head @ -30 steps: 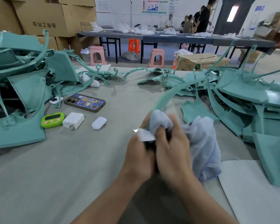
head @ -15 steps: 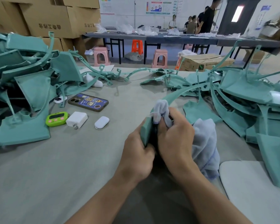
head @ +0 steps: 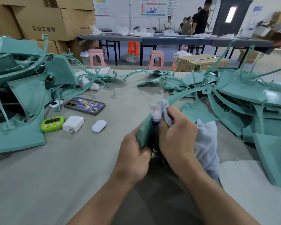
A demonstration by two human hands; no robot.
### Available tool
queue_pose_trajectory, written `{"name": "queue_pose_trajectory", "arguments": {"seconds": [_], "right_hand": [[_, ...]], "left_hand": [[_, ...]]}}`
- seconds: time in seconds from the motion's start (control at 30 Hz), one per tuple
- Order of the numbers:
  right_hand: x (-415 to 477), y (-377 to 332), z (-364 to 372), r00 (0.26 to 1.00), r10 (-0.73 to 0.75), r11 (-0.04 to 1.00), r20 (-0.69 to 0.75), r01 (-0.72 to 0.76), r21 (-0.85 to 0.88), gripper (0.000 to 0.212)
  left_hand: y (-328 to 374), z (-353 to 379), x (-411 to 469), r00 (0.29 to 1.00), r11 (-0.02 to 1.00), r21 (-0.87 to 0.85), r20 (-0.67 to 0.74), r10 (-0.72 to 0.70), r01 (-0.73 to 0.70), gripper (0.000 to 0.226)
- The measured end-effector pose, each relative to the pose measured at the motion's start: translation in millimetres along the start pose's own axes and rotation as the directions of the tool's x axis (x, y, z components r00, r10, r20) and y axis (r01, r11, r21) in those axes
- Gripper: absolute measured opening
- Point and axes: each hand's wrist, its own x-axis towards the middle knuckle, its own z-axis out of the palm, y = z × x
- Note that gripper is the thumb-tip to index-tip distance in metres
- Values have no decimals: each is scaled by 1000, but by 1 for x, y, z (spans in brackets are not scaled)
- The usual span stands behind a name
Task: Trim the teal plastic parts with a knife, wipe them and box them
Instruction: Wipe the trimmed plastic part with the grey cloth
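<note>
The teal part (head: 144, 135) you gripped in your left hand (head: 133, 158) was moulded plastic, smooth and matt, with a faint sheen along its edge. The cloth (head: 206, 143) your right hand (head: 177, 135) bunched against it was soft pale-blue towelling, fuzzy and dull. The phone (head: 84, 105) had a glossy case with printed stickers, and the piled teal parts (head: 23, 95) left of the phone showed the same matt plastic. Just in front of the phone, the charger (head: 73, 123) was smooth white plastic, and the green timer (head: 52, 124) beside it looked glossy. The table (head: 55, 184) under the phone had a grey, matt covering. Far behind the phone, the boxes (head: 44, 21) were plain brown cardboard.
</note>
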Motion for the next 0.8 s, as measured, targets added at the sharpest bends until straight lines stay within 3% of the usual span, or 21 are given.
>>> {"name": "queue_pose_trajectory", "arguments": {"seconds": [0.07,0.2,0.33,0.53,0.67,0.73,0.8], "right_hand": [[4,3,0,989,97,995,-109,-100,-26,26],[22,13,-7,903,361,933,-235,-346,104,34],[38,36,-22,817,527,846,-235,-475,242,39],[58,65,-38,748,557,830,-361,-518,207,41],[65,84,-50,659,647,760,-383,-595,261,40],[67,89,-53,611,704,710,-362,-610,352,39],[67,92,-54,559,763,640,-323,-588,494,37]], "left_hand": [[3,4,1,998,996,76,45,37,-40,71],[5,10,-1,991,968,224,90,96,-114,98],[3,1,-7,988,939,320,126,87,-124,96],[11,-17,-6,977,925,327,154,147,-191,93],[8,-22,-3,950,899,315,171,261,-304,87],[6,-22,0,960,908,314,92,263,-278,78],[2,-22,6,984,960,263,-122,132,-96,66]]}}
